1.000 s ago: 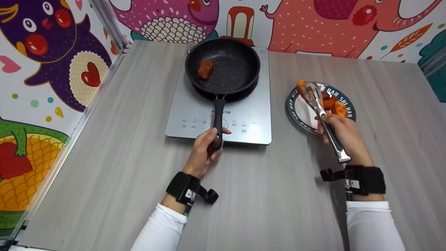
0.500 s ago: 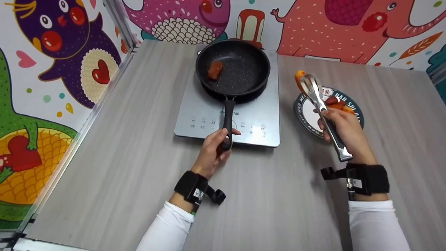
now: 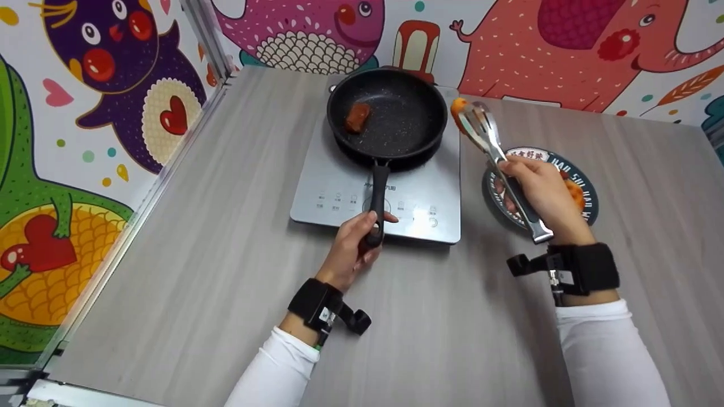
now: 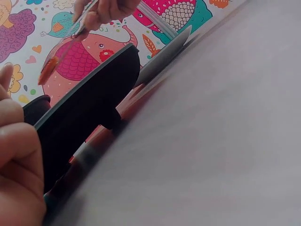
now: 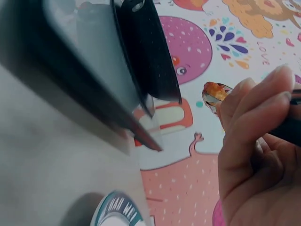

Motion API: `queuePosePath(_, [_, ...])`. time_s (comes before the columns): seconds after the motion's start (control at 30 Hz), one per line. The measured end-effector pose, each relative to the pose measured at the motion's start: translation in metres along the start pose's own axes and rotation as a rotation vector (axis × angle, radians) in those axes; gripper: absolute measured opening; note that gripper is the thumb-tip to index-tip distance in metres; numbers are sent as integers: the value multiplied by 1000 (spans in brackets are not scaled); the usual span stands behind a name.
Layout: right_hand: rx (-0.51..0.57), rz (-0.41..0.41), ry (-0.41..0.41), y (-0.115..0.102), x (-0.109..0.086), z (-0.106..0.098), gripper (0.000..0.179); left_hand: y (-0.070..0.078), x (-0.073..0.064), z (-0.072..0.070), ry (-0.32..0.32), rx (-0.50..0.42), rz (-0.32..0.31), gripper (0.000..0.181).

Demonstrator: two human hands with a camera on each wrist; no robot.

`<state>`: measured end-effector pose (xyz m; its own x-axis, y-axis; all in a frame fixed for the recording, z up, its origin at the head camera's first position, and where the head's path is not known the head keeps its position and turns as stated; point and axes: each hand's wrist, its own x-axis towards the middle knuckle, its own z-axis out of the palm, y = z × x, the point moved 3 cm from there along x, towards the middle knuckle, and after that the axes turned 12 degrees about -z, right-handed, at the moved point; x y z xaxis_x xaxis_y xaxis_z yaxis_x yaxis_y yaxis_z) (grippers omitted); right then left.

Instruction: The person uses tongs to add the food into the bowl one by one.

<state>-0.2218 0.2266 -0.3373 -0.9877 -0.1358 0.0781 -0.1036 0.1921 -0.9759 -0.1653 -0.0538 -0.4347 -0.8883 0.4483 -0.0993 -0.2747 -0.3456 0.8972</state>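
My left hand (image 3: 352,249) grips the black handle of a frying pan (image 3: 416,127), which sits on a silver induction cooker (image 3: 334,195). A browned chunk of food (image 3: 357,117) lies at the left of the pan. My right hand (image 3: 537,183) holds metal tongs (image 3: 491,133) with black grips. Their tips pinch an orange-yellow piece of food (image 3: 459,107), raised just right of the pan rim. In the right wrist view that food piece (image 5: 216,91) shows between the tong heads. Beneath my right hand, partly hidden by it, is a round plate (image 3: 591,195) with a dark lettered rim.
Several food pieces (image 3: 576,195) lie on the plate, partly covered by my hand. Painted cartoon walls (image 3: 509,51) border the grey table (image 3: 226,237) at the back and left. A metal rail (image 3: 127,232) runs along the left edge.
The right hand has lifted the tongs and the orange-yellow piece off the plate and carried them left toward the pan. The left hand keeps its grip on the handle. The head view has shifted slightly.
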Motion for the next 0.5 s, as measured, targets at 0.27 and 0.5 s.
queuePosePath(0.27, [-67,3,-56,-13,22,15,29,-1,1,1,2,-2,-11,46])
queuePosePath(0.5, [-164,10,-108,-18,39,27,31,1,0,-1,1,-4,-13,46])
